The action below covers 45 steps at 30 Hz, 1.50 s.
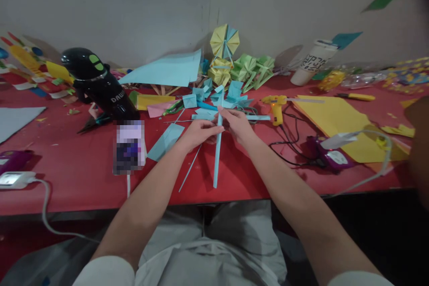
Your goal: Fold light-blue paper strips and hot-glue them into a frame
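At frame centre, over the red table, I have my left hand and right hand closed, fingers pinching one long blue strip; beyond it lie folded blue pieces, then, upper centre, a yellow-and-blue paper wheel.

Says "DAW" in pale capital letters on the side of the black bottle, then bends round the edge and gets too hard to make out. Shows big black letter shapes on the white cup near the wall, but looks too tilted and fuzzy to read as a word. Shows only little blurred squares on the phone, and is too small and blurry to read on the pale label of the purple box.
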{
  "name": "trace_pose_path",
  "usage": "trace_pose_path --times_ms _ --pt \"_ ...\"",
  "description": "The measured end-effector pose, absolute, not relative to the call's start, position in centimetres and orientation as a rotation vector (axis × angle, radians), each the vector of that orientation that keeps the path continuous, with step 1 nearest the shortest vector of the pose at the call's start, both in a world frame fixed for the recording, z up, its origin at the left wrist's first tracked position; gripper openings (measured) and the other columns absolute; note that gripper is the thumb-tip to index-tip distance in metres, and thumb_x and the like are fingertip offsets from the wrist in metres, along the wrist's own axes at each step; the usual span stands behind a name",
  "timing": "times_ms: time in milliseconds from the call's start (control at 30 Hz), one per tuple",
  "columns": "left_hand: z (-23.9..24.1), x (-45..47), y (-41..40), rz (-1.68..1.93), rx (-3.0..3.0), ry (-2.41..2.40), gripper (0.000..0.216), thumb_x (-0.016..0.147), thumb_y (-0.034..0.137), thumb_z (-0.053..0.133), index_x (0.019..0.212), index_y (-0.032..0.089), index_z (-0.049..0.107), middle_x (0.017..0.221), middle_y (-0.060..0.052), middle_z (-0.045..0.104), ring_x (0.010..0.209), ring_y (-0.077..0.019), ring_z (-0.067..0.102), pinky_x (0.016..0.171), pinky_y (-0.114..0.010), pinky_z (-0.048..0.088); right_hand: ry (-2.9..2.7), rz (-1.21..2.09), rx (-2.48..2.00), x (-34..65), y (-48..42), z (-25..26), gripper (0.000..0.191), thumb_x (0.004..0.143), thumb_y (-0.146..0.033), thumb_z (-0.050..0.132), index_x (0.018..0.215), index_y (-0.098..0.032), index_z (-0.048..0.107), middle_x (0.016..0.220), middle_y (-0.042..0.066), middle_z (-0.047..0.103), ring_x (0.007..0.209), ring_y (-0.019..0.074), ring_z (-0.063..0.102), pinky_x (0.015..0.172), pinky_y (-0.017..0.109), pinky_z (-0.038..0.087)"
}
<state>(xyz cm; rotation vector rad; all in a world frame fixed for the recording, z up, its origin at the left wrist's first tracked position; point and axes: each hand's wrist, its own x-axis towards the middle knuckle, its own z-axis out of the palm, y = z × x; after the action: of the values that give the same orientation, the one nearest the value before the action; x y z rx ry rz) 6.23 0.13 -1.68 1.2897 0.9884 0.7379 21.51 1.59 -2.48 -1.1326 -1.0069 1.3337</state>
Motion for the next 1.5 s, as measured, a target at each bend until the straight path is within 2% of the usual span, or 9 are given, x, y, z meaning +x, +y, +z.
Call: trace_pose_path --times_ms 200,400,533,633,733,967,1233,1367,1500 --pt "-1.08 5.91 0.14 0.656 1.282 1.006 0.029 0.069 0.036 0.083 0.068 0.013 0.065 0.060 -0.001 0.065 0.054 -0.0095 0.062 0.057 -0.023 0.055 -0.985 1.389 -1.124 21.51 1.53 -2.19 0.044 0.061 -0.060 0.082 0.067 -0.018 0.068 0.066 0.004 0.071 0.061 0.0149 0.064 0.059 0.026 0.051" --pt "-0.79 5.81 -0.09 0.592 1.213 0.985 0.041 0.063 0.047 0.086 0.074 0.013 0.066 0.068 -0.005 0.070 0.063 -0.0142 0.068 0.063 -0.027 0.058 -1.009 1.402 -1.116 21.27 1.46 -2.52 0.042 0.058 -0.057 0.084 0.063 -0.018 0.070 0.060 0.000 0.066 0.059 0.0128 0.060 0.058 0.026 0.048" --pt "-1.24 5.65 0.06 0.663 1.219 0.997 0.042 0.059 0.045 0.088 0.075 0.013 0.067 0.067 -0.002 0.068 0.062 -0.0123 0.067 0.064 -0.025 0.058 -1.035 1.397 -1.141 21.18 1.54 -2.68 0.043 0.058 -0.059 0.082 0.065 -0.018 0.072 0.061 -0.001 0.065 0.057 0.0113 0.056 0.056 0.025 0.045" --pt "-1.27 5.40 0.13 0.552 1.250 0.968 0.041 0.058 0.044 0.089 0.075 0.013 0.069 0.069 -0.003 0.070 0.061 -0.0120 0.067 0.064 -0.025 0.058 -0.995 1.399 -1.138 21.38 1.77 -2.70 0.046 0.059 -0.062 0.080 0.065 -0.018 0.072 0.060 0.000 0.064 0.057 0.0115 0.056 0.054 0.024 0.043" --pt "-1.09 5.40 0.04 0.485 1.244 0.946 0.042 0.058 0.045 0.089 0.075 0.012 0.069 0.070 -0.005 0.071 0.061 -0.0133 0.068 0.063 -0.026 0.058 -0.994 1.382 -1.132 21.51 1.88 -2.76 0.044 0.059 -0.061 0.081 0.060 -0.018 0.070 0.057 0.000 0.062 0.056 0.0115 0.055 0.053 0.025 0.042" --pt "-1.24 5.90 -0.06 0.643 1.184 1.008 0.040 0.060 0.044 0.088 0.071 0.013 0.065 0.063 -0.002 0.067 0.060 -0.0125 0.066 0.059 -0.024 0.057 -0.994 1.425 -1.129 21.16 1.59 -2.55 0.044 0.056 -0.059 0.083 0.060 -0.017 0.070 0.058 0.001 0.064 0.057 0.0124 0.057 0.056 0.026 0.045" --pt "-0.98 5.97 -0.26 0.637 1.181 0.971 0.036 0.064 0.043 0.085 0.074 0.013 0.068 0.070 -0.003 0.069 0.064 -0.0121 0.066 0.061 -0.025 0.058 -0.961 1.375 -1.149 21.41 1.86 -2.49 0.043 0.052 -0.058 0.085 0.059 -0.018 0.071 0.055 -0.001 0.061 0.055 0.0113 0.053 0.055 0.025 0.043" --pt "-1.04 6.04 -0.23 0.665 1.181 1.004 0.036 0.062 0.040 0.087 0.070 0.013 0.066 0.064 -0.002 0.066 0.060 -0.0117 0.065 0.059 -0.024 0.057 -0.977 1.387 -1.140 21.42 1.84 -2.55 0.043 0.056 -0.060 0.083 0.061 -0.018 0.071 0.058 0.000 0.063 0.057 0.0124 0.055 0.056 0.026 0.045" --pt "-1.21 5.97 -0.18 0.644 1.201 0.983 0.036 0.064 0.041 0.086 0.073 0.013 0.066 0.066 -0.003 0.067 0.061 -0.0118 0.066 0.059 -0.024 0.057 -0.969 1.374 -1.138 21.48 1.81 -2.49 0.042 0.057 -0.057 0.083 0.057 -0.019 0.066 0.055 -0.001 0.061 0.055 0.0118 0.053 0.053 0.025 0.042"
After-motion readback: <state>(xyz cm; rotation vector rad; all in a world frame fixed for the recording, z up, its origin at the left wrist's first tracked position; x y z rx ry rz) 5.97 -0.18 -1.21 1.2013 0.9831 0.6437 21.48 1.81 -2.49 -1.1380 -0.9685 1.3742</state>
